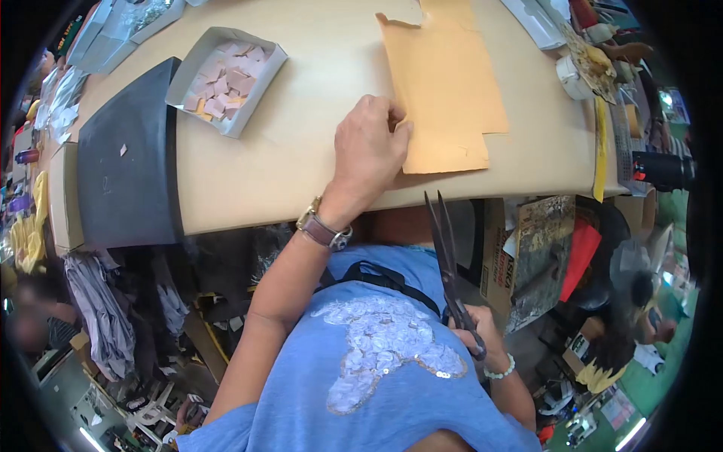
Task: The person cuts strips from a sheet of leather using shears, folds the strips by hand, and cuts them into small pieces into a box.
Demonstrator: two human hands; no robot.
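Note:
An orange-tan sheet (444, 90) with cut, stepped edges lies flat on the table near its front edge. Whether it is leather or card I cannot tell. My left hand (369, 147) has its fingers curled and pinches the sheet's lower left edge between thumb and fingers. Low in front of my body, my right hand (482, 331) grips a pair of dark metal scissors (446, 264) by the handles. Their long blades point up toward the table edge, slightly apart, with nothing between them.
A white open box (263, 81) holds many small pink and orange cut pieces. Left of it lies a dark board (128, 162) with one small scrap (123, 150). Tools and a tape roll (574, 79) crowd the table's right side. Cartons (497, 256) stand below the table.

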